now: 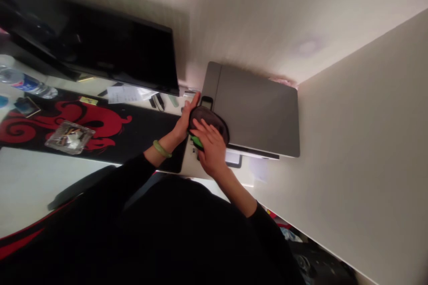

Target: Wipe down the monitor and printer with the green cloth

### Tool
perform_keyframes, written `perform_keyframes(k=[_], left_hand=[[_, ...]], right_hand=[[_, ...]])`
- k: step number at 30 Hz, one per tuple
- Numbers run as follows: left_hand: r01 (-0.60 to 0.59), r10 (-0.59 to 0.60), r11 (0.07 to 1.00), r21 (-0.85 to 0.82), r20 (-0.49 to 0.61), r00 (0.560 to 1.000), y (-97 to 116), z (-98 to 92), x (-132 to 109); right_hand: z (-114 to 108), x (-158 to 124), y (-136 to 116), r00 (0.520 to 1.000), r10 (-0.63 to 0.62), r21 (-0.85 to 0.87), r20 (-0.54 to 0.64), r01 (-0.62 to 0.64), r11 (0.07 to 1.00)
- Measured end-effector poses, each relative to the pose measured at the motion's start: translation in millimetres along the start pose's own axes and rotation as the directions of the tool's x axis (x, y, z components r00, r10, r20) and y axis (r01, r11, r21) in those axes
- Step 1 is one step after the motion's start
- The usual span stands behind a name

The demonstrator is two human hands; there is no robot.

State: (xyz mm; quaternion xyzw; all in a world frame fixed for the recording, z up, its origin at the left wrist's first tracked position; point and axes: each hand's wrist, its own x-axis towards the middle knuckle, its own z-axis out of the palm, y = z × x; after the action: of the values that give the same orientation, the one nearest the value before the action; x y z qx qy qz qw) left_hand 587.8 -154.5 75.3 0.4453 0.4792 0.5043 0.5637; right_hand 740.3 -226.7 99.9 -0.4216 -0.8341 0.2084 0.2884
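Note:
A round black pouch-like object (pixel 214 121) with a green part (pixel 197 142) at its near edge sits at the left corner of a grey closed box or laptop-like slab (pixel 261 111). My left hand (pixel 187 118), with a pale green bangle (pixel 162 148) on its wrist, cups the far left side of the round object, fingers curled on it. My right hand (pixel 210 147) lies on top of it, fingers bent and pressing down. What the object is stays unclear in the blur.
A dark monitor (pixel 100 49) stands at the back left. A black and red desk mat (pixel 83 124) carries a clear packet (pixel 69 137). A water bottle (pixel 26 83) and papers (pixel 125 94) lie nearby. A beige wall (pixel 368 142) rises on the right.

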Motion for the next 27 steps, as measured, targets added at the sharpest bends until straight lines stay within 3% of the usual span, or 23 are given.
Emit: perform_keyframes(k=[3, 7, 12, 15, 18, 20, 23, 25, 27], left_hand=[[0.060, -0.062, 0.970, -0.236, 0.000, 0.998, 4.0, -20.0, -8.1], [0.090, -0.127, 0.920, -0.381, -0.072, 0.989, 0.8, -41.4, -38.0], [0.113, -0.145, 0.885, -0.451, -0.037, 0.989, -11.4, -46.4, -89.1], [0.116, -0.133, 0.873, -0.474, -0.003, 0.991, -17.3, -43.7, -103.1], [0.136, -0.183, 0.867, -0.479, -0.053, 0.982, -15.6, -44.1, -94.4], [0.158, -0.233, 0.853, -0.498, -0.092, 0.968, -11.9, -47.9, -76.9], [0.129, -0.222, 0.877, -0.462, -0.153, 0.963, -10.1, -53.0, -40.7], [0.030, -0.086, 0.941, -0.337, -0.155, 0.984, -14.1, -49.6, -16.3], [-0.112, 0.105, 0.976, -0.188, -0.049, 0.993, -22.2, -38.2, 4.0]], right_hand=[[-3.4, 4.4, -14.8, 1.000, 0.011, 0.252, 0.005, -0.012, 0.968], [-14.4, 9.2, -33.9, 0.976, 0.217, 0.544, 0.009, -0.187, 0.818], [-3.0, 22.6, -50.4, 0.932, 0.360, 0.508, -0.041, -0.291, 0.811], [15.7, 31.4, -55.1, 0.972, 0.233, 0.481, 0.018, -0.213, 0.850], [29.6, 33.8, -59.4, 0.990, 0.076, 0.450, 0.117, -0.121, 0.885], [32.1, 28.6, -60.6, 0.993, 0.095, 0.408, 0.069, -0.114, 0.906], [27.9, 10.7, -53.8, 0.963, 0.171, 0.271, -0.208, -0.111, 0.956], [24.4, -3.8, -41.7, 0.898, 0.178, 0.094, -0.403, -0.152, 0.984], [23.6, -16.4, -25.4, 0.856, 0.178, -0.107, -0.485, -0.260, 0.960]])
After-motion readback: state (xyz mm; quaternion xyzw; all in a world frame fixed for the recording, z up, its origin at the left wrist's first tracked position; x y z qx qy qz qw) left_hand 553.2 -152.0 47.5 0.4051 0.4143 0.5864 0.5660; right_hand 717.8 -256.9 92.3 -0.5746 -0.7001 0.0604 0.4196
